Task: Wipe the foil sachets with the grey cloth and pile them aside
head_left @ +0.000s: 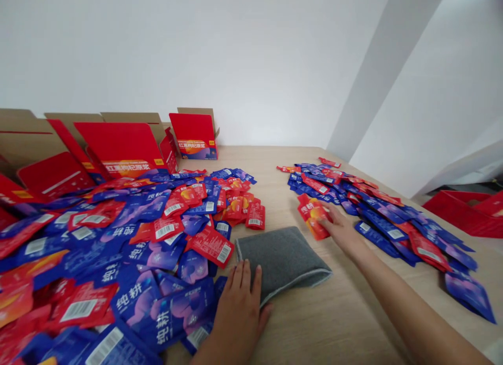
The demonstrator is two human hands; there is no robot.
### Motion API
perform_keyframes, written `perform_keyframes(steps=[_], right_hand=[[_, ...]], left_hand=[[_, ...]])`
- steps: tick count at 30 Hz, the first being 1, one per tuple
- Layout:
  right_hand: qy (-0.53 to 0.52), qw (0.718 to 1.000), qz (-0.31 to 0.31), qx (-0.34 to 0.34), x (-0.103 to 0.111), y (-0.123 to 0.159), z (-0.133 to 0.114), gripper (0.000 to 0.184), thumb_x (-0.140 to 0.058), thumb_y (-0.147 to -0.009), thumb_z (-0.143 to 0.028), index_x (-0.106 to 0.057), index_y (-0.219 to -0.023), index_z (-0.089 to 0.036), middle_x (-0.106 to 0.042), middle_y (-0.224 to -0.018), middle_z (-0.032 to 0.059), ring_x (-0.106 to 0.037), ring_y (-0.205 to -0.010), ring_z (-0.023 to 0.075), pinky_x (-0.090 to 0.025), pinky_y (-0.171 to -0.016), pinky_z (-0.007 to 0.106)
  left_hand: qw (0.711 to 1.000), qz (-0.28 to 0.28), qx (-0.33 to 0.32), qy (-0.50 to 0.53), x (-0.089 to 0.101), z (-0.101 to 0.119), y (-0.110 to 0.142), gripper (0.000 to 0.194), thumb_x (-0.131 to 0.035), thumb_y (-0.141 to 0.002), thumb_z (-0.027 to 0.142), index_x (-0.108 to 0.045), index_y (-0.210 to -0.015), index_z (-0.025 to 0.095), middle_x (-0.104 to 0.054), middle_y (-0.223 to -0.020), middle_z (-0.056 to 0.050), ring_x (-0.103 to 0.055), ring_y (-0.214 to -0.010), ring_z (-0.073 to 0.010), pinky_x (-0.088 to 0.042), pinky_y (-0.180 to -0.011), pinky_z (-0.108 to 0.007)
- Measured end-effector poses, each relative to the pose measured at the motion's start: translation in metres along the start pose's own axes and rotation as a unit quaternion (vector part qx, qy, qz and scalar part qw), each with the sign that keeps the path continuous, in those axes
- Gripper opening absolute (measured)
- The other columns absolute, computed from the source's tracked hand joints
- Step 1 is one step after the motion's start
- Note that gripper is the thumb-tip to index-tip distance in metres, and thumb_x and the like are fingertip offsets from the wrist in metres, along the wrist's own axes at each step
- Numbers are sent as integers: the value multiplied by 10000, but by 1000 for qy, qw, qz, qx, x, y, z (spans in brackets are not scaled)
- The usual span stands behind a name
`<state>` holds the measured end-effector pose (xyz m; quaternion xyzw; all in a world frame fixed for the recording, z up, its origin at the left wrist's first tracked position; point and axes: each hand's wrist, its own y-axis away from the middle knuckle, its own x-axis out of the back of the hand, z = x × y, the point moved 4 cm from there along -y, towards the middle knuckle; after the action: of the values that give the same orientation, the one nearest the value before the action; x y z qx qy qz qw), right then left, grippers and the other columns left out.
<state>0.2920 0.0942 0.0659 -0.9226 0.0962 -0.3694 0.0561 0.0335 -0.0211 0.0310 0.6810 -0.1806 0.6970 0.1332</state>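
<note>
My left hand (241, 307) lies with its fingers stretched out, touching the left edge of a grey felt pouch (293, 257). The pouch is flat on the table, its open end towards the lower right. In my right hand (341, 228), beyond the pouch to the right, a red drink sachet (313, 216) with an orange print is held between thumb and fingers. A large heap of blue sachets (147, 202) and red sachets (212, 244) spreads to the left, right up to my left hand.
Open red cartons (121, 147) stand along the back left, with another carton (194, 137) farther right. A long pile of mixed sachets (377, 213) covers the table's right side. Past the right edge is a red box (467, 213). A white wall (251, 55) rises behind.
</note>
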Motion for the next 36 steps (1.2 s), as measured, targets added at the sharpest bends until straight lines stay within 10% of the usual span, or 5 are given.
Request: perform_keyframes(steps=[3,10,20,26,36], right_hand=[[-156,982,-95,58,-43,34,-23,507,-432,-840,-271,-427,-1345,-225,-633,-1206,67,-628,-1022,211,-523,-849,381],[225,915,-124,312,-104,96,-54,492,-351,-872,-120,-459,-1351,-159,-381,-1459,117,-299,-1362,232,-353,-1056,434],[346,907,-79,226,-72,65,-25,459,-403,-840,-80,-563,-1259,-174,-474,-1388,135,-421,-1268,268,-445,-942,451],[180,930,10,320,-49,82,-69,455,-413,-810,-54,-585,-1206,-198,-531,-1307,126,-476,-1173,250,-443,-959,479],[230,922,-102,294,-90,94,-76,410,-412,-891,-212,-545,-1267,-118,-524,-1337,152,-454,-1249,263,-435,-995,457]], left_hand=[[1000,14,1,28,-3,0,2,553,-588,-830,404,-501,-1323,169,-464,-1360,-209,-429,-1251,-363,-419,-968,-486],[998,30,-7,51,-7,-2,3,463,-596,-841,434,-554,-1274,276,-478,-1359,-178,-419,-1260,-354,-428,-961,-462],[999,15,-1,44,-7,0,2,491,-627,-826,384,-528,-1296,284,-462,-1368,-183,-410,-1265,-352,-422,-963,-464],[998,4,1,57,-4,0,1,468,-610,-838,353,-536,-1291,261,-447,-1377,-190,-390,-1278,-359,-414,-965,-478],[999,10,-11,44,-7,1,1,440,-628,-826,340,-577,-1244,212,-456,-1358,-218,-407,-1260,-364,-423,-960,-483]])
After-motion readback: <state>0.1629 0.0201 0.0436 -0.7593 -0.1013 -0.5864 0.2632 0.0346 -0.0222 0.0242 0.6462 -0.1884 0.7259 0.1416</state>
